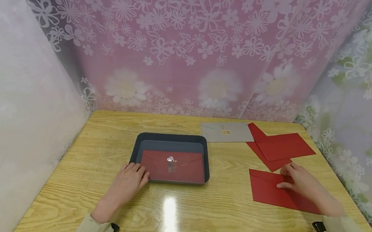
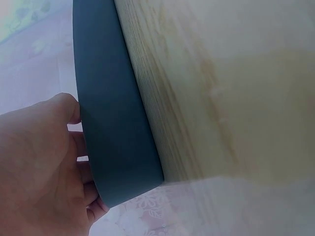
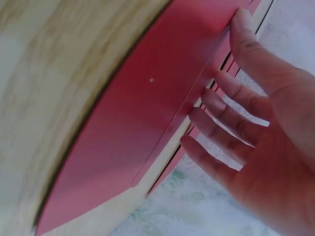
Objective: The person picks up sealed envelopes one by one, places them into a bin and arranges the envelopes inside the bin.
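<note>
Near red envelope: long axis left-right, right end slightly nearer. Right hand: over it, fingers loosely spread. Left hand: grips tray.

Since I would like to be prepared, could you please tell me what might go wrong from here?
The nearest red envelope lies flat, so the right hand might slide it instead of lifting it. Two red envelopes behind it overlap; taking one could drag the other. The tray already holds a wide envelope, so another might hide its printed emblem.
</note>
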The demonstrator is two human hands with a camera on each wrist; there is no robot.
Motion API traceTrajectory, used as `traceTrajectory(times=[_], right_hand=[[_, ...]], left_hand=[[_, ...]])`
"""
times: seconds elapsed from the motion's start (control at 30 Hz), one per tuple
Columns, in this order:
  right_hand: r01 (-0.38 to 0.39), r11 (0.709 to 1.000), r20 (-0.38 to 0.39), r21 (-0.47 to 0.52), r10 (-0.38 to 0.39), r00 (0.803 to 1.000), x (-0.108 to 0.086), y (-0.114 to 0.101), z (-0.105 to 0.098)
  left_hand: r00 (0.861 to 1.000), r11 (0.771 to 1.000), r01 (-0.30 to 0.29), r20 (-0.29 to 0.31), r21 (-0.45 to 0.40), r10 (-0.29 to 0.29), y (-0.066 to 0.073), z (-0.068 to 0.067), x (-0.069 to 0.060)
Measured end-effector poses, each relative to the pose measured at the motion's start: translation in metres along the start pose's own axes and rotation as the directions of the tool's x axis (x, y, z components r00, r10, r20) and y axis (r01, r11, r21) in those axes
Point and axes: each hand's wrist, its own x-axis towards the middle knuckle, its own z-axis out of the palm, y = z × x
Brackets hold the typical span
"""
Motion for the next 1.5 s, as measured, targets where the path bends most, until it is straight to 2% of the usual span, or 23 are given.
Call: traceTrajectory(times=[0.27, 0.5, 0.8, 0.87, 0.93, 1.0, 1.1, 1.3, 1.5], right_hand=[[-0.014, 0.999, 0.041, 0.05, 0.012, 0.999, 0.0, -0.002, 0.001], [-0.087, 0.99, 0.122, 0.111, 0.074, 0.99, 0.004, -0.004, 0.002], [-0.122, 0.98, 0.163, 0.155, 0.097, 0.982, 0.006, -0.006, -0.002], [-0.085, 0.987, 0.117, 0.14, 0.068, 0.991, 0.006, -0.007, -0.001], [-0.027, 0.994, 0.021, 0.105, 0.025, 0.999, 0.005, -0.009, 0.001], [0.026, 0.997, -0.093, 0.069, -0.02, 0.995, 0.006, -0.013, 0.002], [0.077, 0.997, -0.236, 0.028, -0.068, 0.969, 0.01, -0.02, 0.003], [0.06, 0.998, -0.374, -0.01, -0.059, 0.925, 0.023, -0.037, 0.004], [0.073, 0.992, -0.514, -0.101, -0.115, 0.85, 0.035, -0.05, -0.002]], left_hand=[[1.0, 1.0, -0.005, -0.009, 0.009, 0.005, -0.001, 0.001, -0.001], [0.999, 1.0, -0.02, -0.027, 0.011, 0.02, -0.001, 0.001, -0.001], [0.999, 1.0, -0.024, -0.038, 0.011, 0.024, -0.002, 0.002, -0.001], [0.999, 1.0, -0.025, -0.036, 0.011, 0.025, -0.002, 0.002, -0.001], [0.999, 1.0, -0.025, -0.034, 0.009, 0.026, -0.002, 0.002, -0.001], [0.999, 1.0, -0.024, -0.032, 0.006, 0.024, -0.002, 0.001, -0.001], [0.999, 1.0, -0.023, -0.033, 0.005, 0.023, -0.002, 0.001, -0.001], [0.998, 0.999, -0.034, -0.054, 0.013, 0.035, -0.003, 0.003, -0.001], [0.999, 0.999, -0.032, -0.042, 0.011, 0.033, -0.003, 0.002, -0.001]])
